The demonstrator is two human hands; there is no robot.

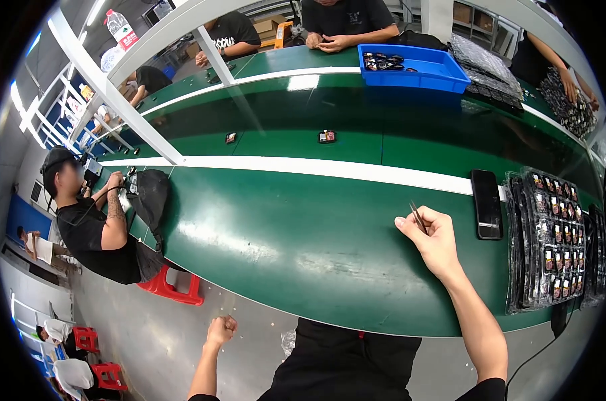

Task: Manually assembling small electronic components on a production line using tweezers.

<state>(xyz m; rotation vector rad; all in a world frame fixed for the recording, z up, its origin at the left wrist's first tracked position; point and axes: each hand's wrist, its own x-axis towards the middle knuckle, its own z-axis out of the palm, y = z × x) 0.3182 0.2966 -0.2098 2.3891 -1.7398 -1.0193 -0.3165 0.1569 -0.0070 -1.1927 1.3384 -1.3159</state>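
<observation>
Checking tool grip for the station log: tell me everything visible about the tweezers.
The tweezers are slim, dark and look metallic, with narrow arms tapering toward the tips. The right hand pinches them between thumb and fingers, hiding their rear part. The exposed end points away from the person and slightly left, over the green tabletop, left of the black phone. No part shows at the tips; whether they touch each other or the tabletop is too small to tell.

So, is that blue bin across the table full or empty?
Neither: the blue bin is partly filled. Dark parts lie toward its left, while bare blue bottom shows at the right.
</observation>
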